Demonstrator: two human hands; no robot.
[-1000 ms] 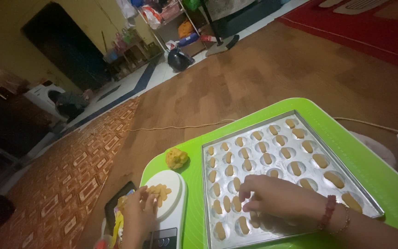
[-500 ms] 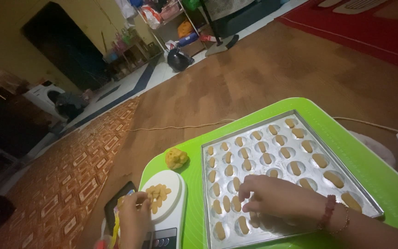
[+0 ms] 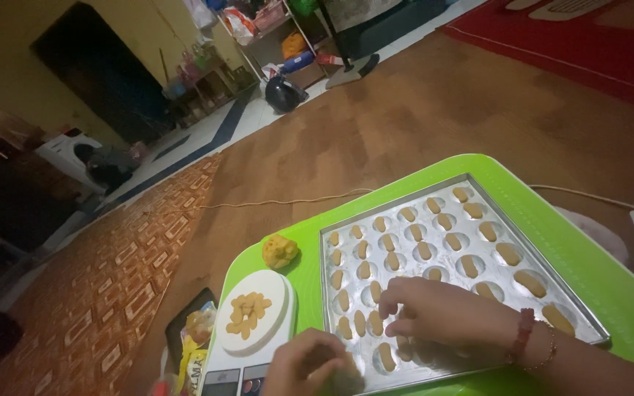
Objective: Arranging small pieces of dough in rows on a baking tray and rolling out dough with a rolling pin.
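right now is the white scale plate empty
No, a small pile of yellow dough pieces lies on the white scale plate.

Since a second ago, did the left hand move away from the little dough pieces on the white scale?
Yes. The left hand has pulled off the scale toward the near corner of the metal tray, beside the right hand.
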